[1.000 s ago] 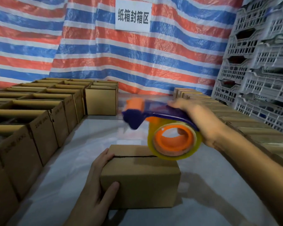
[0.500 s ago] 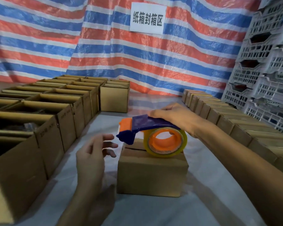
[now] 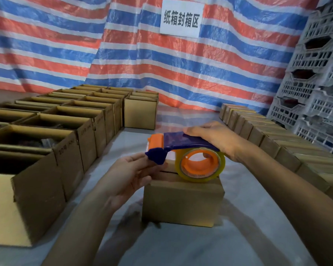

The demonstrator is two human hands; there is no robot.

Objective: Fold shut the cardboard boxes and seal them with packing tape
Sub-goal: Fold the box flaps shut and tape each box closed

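Note:
A small cardboard box with its flaps folded shut stands on the grey floor in front of me. A blue and orange tape dispenser with a roll of clear tape rests on the box's top. My right hand grips the dispenser's blue body from above. My left hand is at the dispenser's front end, fingers touching its blue nose beside the box's left top edge.
Rows of open cardboard boxes line the left side. A row of closed boxes runs along the right, with stacked grey plastic crates behind. A striped tarp with a white sign hangs at the back.
The dispenser came down from the air onto the box top. My left hand let go of the box's left corner and rose to the dispenser's front end.

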